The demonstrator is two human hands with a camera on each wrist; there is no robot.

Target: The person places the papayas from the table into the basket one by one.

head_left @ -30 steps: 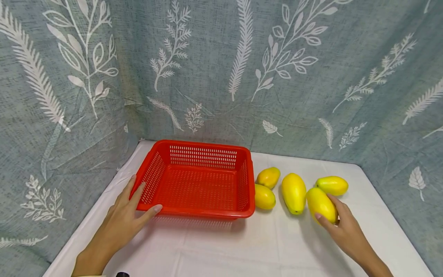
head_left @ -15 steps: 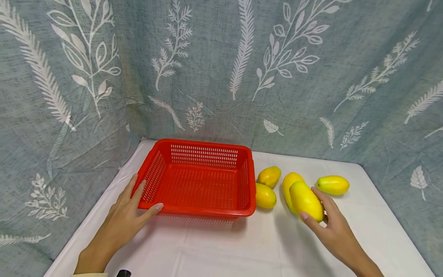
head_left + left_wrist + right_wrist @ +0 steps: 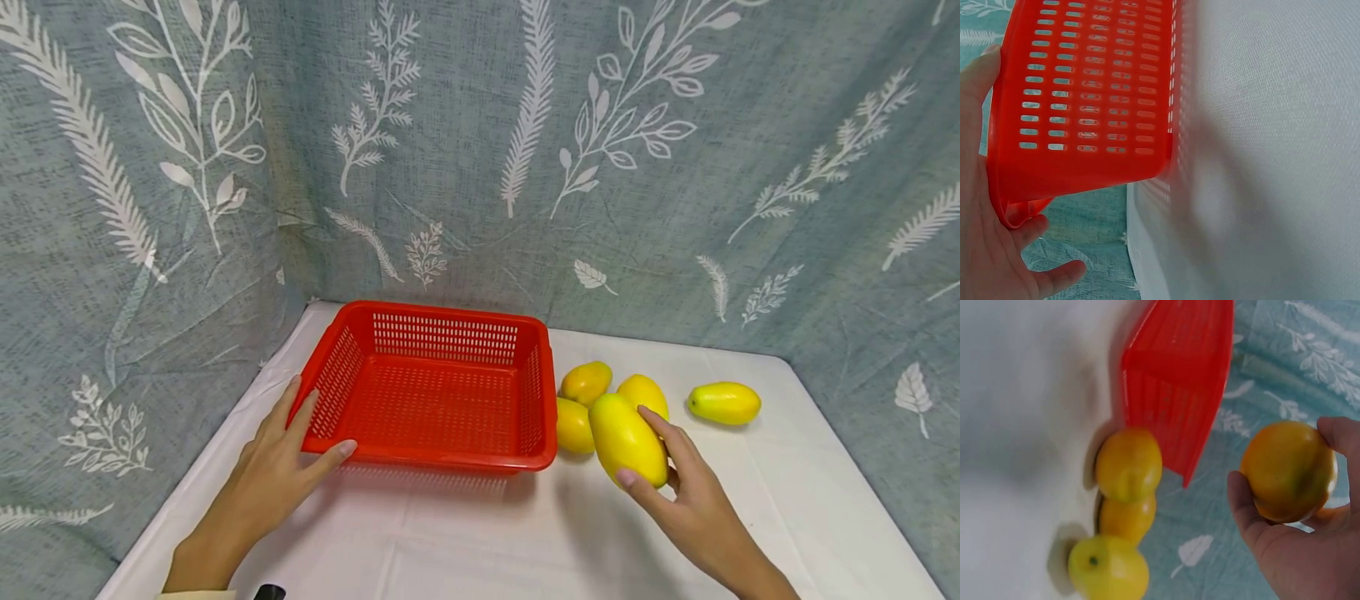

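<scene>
A yellow mango (image 3: pixel 628 440) is held above the table in my right hand (image 3: pixel 693 508), fingers and thumb curled round its sides. The right wrist view shows the same mango (image 3: pixel 1288 472) gripped off the table. My left hand (image 3: pixel 266 475) rests at the near left corner of the red plastic basket (image 3: pixel 427 460), fingers spread and fairly straight. In the left wrist view that hand lies along the rim of the basket (image 3: pixel 1085 112). Past the held fruit lie a partly hidden mango (image 3: pixel 643 393) and two more beside the basket, the nearer mango (image 3: pixel 573 427) and the farther mango (image 3: pixel 587 382).
Another mango (image 3: pixel 724 403) lies apart at the right on the white tablecloth (image 3: pixel 450 542). Nothing lies inside the basket. A patterned curtain (image 3: pixel 465 167) hangs behind and along both sides of the table. A small black object (image 3: pixel 270 592) shows at the bottom edge.
My right hand has carried the mango leftward, from near the far-right fruit to in front of the middle one. The left hand and basket stay in place.
</scene>
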